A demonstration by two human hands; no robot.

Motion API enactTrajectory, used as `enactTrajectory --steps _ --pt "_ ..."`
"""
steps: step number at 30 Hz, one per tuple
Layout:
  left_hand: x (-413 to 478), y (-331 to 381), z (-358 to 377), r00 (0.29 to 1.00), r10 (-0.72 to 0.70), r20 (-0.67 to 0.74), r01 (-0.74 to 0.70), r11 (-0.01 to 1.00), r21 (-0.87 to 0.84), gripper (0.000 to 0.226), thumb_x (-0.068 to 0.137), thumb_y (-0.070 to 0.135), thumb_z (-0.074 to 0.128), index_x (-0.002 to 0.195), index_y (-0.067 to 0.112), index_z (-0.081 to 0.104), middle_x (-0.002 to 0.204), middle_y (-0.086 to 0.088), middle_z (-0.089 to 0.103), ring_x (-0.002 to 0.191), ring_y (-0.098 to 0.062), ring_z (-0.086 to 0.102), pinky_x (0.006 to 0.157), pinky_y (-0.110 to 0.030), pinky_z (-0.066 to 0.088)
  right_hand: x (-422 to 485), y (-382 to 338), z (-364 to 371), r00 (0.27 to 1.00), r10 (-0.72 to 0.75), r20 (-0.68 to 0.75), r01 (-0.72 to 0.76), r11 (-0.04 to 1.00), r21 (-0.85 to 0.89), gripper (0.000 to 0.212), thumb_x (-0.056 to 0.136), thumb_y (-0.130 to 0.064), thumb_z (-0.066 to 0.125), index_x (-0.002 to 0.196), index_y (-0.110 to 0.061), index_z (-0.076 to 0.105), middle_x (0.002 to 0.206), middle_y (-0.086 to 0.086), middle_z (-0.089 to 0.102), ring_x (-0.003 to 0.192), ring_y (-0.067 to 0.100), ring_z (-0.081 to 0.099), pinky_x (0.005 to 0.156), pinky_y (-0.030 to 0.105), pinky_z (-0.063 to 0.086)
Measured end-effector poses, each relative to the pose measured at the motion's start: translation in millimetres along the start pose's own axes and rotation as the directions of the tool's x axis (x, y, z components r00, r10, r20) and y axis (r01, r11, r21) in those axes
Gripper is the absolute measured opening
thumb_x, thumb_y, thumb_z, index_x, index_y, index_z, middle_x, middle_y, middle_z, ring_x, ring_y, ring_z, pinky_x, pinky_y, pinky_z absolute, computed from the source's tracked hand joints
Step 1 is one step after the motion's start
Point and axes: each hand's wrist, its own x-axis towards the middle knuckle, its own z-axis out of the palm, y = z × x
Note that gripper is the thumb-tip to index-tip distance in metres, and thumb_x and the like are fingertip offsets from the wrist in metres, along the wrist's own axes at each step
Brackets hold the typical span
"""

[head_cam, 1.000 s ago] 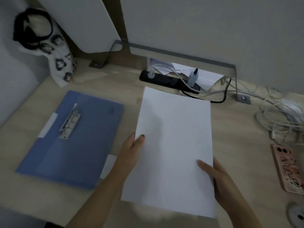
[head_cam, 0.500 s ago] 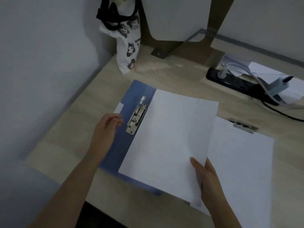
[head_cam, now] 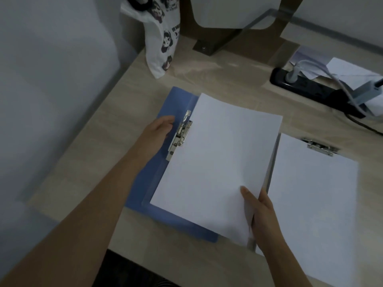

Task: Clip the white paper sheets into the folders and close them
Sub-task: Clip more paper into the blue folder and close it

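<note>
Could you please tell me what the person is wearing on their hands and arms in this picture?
Nothing that shows. The left hand and the right hand are bare, with no gloves, rings, watch or bracelet in view. The left forearm and the right forearm are uncovered to the edge of the picture, so no sleeve is visible. The light is too dim to tell whether the nails are painted.

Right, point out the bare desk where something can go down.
Bare: the strip between the bag and the blue folder, running right to the power strip; also the desk left of the folder. Crowded: middle and right, under the held sheet and the clipped sheet.
</note>
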Motion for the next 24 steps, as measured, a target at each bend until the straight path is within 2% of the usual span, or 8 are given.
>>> enactTrajectory --steps 2,5,7,11,15,18,21,24 --pt "4.4 6.6 5.4 0.999 -0.017 0.049 0.018 0.999 -0.027 0.026 0.096 0.015 0.037 0.114 0.026 0.052 0.121 0.004 0.052 0.114 -0.01 0.047 0.11 -0.037 0.035 0.4 1.6 -0.7 1.0 0.001 0.001 -0.001 1.0 -0.012 0.037 0.089 -0.021 0.056 0.125 -0.024 0.052 0.114 0.0 0.065 0.099 0.023 0.063 0.073 0.033 0.052" --pt "6.8 13.1 11.7 0.996 -0.043 0.073 0.049 0.995 -0.084 0.03 0.096 0.018 0.038 0.122 0.023 0.053 0.128 0.002 0.054 0.12 -0.012 0.048 0.109 -0.032 0.035 2.4 4.4 -3.2 1.0 0.008 0.003 -0.008 1.0 -0.02 0.039 0.087 -0.023 0.057 0.126 -0.024 0.052 0.117 0.002 0.065 0.102 0.025 0.062 0.083 0.041 0.051" --pt "4.3 15.3 12.5 0.997 -0.053 0.06 0.06 0.992 -0.114 0.029 0.096 0.019 0.039 0.121 0.019 0.055 0.123 0.001 0.056 0.114 -0.011 0.051 0.104 -0.028 0.038 2.9 5.8 -5.4 1.0 0.007 0.006 -0.007 1.0 -0.014 0.039 0.088 -0.022 0.057 0.126 -0.024 0.051 0.116 0.002 0.065 0.102 0.025 0.062 0.085 0.042 0.051" --pt "-4.9 15.7 13.0 0.997 -0.054 0.062 0.064 0.985 -0.16 0.021 0.095 0.022 0.04 0.09 0.021 0.061 0.105 -0.004 0.058 0.098 -0.012 0.054 0.089 -0.022 0.043 1.9 8.0 -7.1 1.0 -0.006 0.025 0.007 1.0 -0.006 0.04 0.088 -0.022 0.057 0.127 -0.023 0.051 0.115 0.001 0.066 0.101 0.023 0.063 0.08 0.037 0.052" --pt "-14.3 15.9 12.0 0.996 -0.09 0.03 0.093 0.984 -0.15 0.029 0.097 0.029 0.037 0.104 0.016 0.062 0.117 -0.005 0.06 0.113 -0.013 0.054 0.099 -0.027 0.041 1.8 10.1 -7.8 0.999 -0.013 0.033 0.013 1.0 -0.01 0.04 0.088 -0.022 0.056 0.128 -0.024 0.05 0.117 0.001 0.064 0.104 0.024 0.062 0.085 0.04 0.051" --pt "-26.5 12.1 4.4 0.995 -0.088 0.042 0.092 0.991 -0.093 0.022 0.096 0.027 0.041 0.094 0.021 0.062 0.113 0.0 0.059 0.113 -0.012 0.053 0.101 -0.029 0.041 2.3 10.6 -8.6 0.999 -0.013 0.034 0.013 1.0 -0.007 0.041 0.088 -0.022 0.057 0.128 -0.025 0.05 0.117 0.001 0.064 0.104 0.024 0.062 0.088 0.043 0.05" --pt "-34.2 2.4 -3.3 0.994 -0.102 0.039 0.103 0.994 -0.026 0.016 0.094 0.024 0.046 0.099 0.026 0.06 0.106 0.012 0.06 0.11 -0.007 0.053 0.098 -0.03 0.043 2.9 11.0 -8.8 0.999 -0.01 0.041 0.01 1.0 -0.001 0.038 0.088 -0.022 0.056 0.125 -0.025 0.052 0.115 0.0 0.065 0.102 0.023 0.063 0.083 0.039 0.051" --pt "-32.2 4.5 -3.8 0.967 -0.254 0.014 0.253 0.966 0.061 0.017 0.094 0.034 0.044 0.105 0.023 0.051 0.108 0.007 0.054 0.107 -0.009 0.05 0.091 -0.032 0.045 4.2 11.4 -8.5 0.999 -0.016 0.045 0.015 1.0 0.007 0.036 0.088 -0.02 0.056 0.123 -0.025 0.053 0.113 0.0 0.067 0.1 0.022 0.064 0.081 0.038 0.052"
